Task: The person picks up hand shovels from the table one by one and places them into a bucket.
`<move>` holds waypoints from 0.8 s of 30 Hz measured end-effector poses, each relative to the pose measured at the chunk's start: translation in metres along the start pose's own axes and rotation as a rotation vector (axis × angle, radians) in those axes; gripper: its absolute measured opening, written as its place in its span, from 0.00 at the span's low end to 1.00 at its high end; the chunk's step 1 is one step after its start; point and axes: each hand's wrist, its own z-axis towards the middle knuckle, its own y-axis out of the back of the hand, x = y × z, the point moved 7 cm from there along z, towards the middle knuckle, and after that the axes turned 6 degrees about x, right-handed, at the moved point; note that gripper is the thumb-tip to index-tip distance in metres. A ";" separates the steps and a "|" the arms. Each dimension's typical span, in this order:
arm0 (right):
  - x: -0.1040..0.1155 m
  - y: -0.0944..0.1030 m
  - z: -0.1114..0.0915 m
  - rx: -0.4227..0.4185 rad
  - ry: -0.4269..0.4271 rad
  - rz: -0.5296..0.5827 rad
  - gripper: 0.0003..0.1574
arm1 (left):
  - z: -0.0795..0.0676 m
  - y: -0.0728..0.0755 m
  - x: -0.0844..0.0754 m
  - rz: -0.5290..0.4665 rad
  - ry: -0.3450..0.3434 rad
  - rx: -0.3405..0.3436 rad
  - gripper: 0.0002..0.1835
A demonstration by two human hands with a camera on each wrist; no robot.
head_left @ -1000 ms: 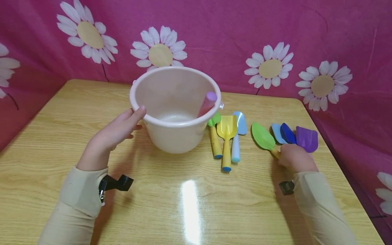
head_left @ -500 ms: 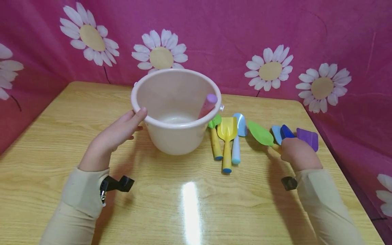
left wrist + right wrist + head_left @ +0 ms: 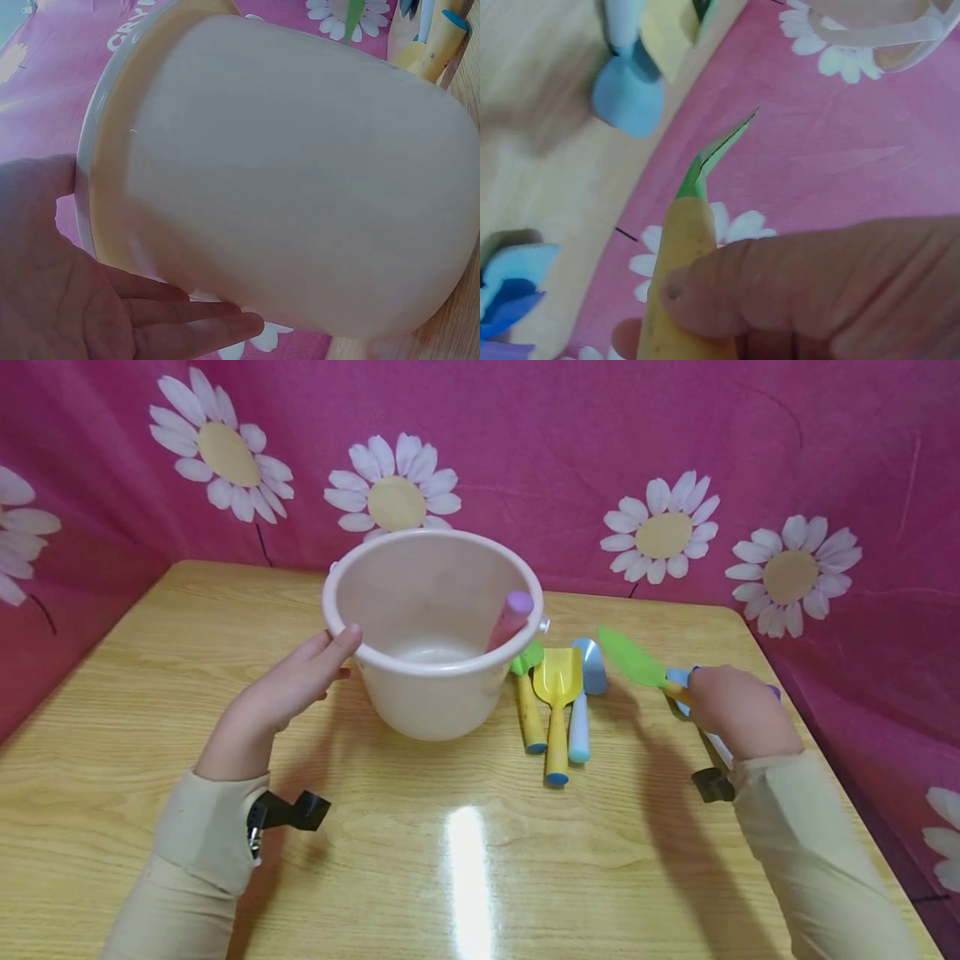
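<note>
Left of centre, left hand (image 3: 281, 689) grips pale bucket (image 3: 427, 702) by its rim. At right, right hand (image 3: 742, 710) pinches green-bladed trowel (image 3: 633, 660); loose pinch could let it twist.

From a distance I see a wood-grain table (image 3: 360, 877): a pale bucket (image 3: 431, 706) stands at the left hand (image 3: 281, 685), a green-headed tool (image 3: 529, 714), yellow shovel (image 3: 557, 681) and light-blue spade (image 3: 579, 731) lie between bucket and right hand (image 3: 738, 710), and light-blue, dark-blue and purple blades (image 3: 511, 306) beneath the latter
</note>
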 end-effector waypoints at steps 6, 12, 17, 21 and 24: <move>0.011 0.025 -0.011 -0.060 0.002 -0.027 0.04 | -0.001 0.000 0.001 0.001 -0.016 0.007 0.35; 0.023 0.049 -0.021 -0.131 -0.019 -0.036 0.07 | -0.003 0.001 0.002 -0.004 -0.018 0.006 0.35; 0.037 0.067 -0.027 -0.236 0.034 -0.071 0.05 | -0.004 0.002 0.003 -0.005 -0.018 0.001 0.35; 0.049 0.079 -0.032 -0.310 0.066 -0.127 0.05 | -0.006 0.002 0.004 -0.007 -0.019 0.002 0.34; 0.057 0.087 -0.037 -0.363 0.078 -0.151 0.03 | -0.007 0.002 0.004 -0.011 -0.023 0.003 0.34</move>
